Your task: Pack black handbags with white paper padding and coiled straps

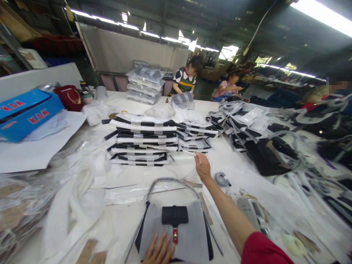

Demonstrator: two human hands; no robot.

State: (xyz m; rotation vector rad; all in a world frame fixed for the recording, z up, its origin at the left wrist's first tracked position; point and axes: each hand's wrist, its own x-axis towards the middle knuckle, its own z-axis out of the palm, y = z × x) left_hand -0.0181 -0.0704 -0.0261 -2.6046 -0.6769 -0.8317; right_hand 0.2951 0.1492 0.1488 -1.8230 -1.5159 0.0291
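A handbag (189,234) lies in front of me, its face under a pale grey cover, with a black flap tab, a red and gold clasp and a wrapped handle arching away. My left hand (158,250) rests on its lower left part, fingers stretched flat. Farther off, my right hand (202,167) reaches to the foot of the stacked bags, fingers pinched at the end of a thin white piece (189,152); whether it is a sheet or a strip, I cannot tell. Left of that hand stands a stack of black bags (145,141) wrapped in white, beside a lower stack (195,135).
A grey tape roll (222,179) sits right of my right forearm. Dark bags (266,154) and wrapping crowd the right side. At left are a blue box (30,113), a red bag (70,98) and loose white wrap (77,205). A person (184,80) works across the table.
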